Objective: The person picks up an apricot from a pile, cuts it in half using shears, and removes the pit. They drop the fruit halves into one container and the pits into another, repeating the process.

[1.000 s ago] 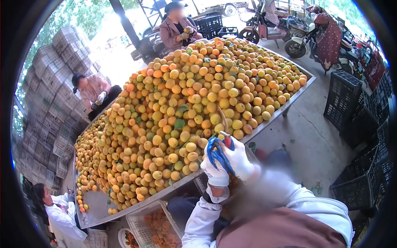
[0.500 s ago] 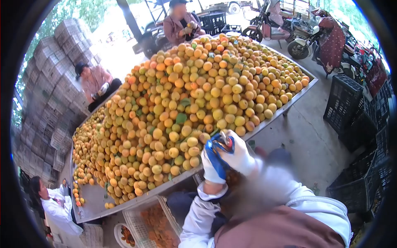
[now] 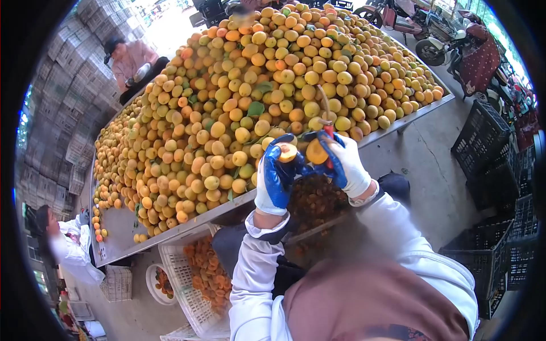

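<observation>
My left hand (image 3: pixel 274 181), in a white glove with blue coating, is closed around an apricot half (image 3: pixel 287 152), its cut face showing. My right hand (image 3: pixel 350 166), gloved the same way, grips a red-handled tool (image 3: pixel 329 132) with a thin, pale, curved end pointing up; what kind of tool it is I cannot make out. Another apricot half (image 3: pixel 316 152) sits at the fingers of that hand. Both hands are close together in front of a big heap of whole apricots (image 3: pixel 227 125), over the near edge of the metal table (image 3: pixel 116 227).
Below the table stand a white plastic crate (image 3: pixel 181 278) of apricot halves and a white bucket (image 3: pixel 151 278). Black crates (image 3: pixel 480 131) line the right side. Two co-workers are at left, one by the stacked crates (image 3: pixel 74 74). Motorbikes (image 3: pixel 455 51) are parked at the back right.
My hands have moved apart and slightly down from where they were pressed together. Two cut apricot faces now show between them, and the red handle is in plain sight. The view has tilted down.
</observation>
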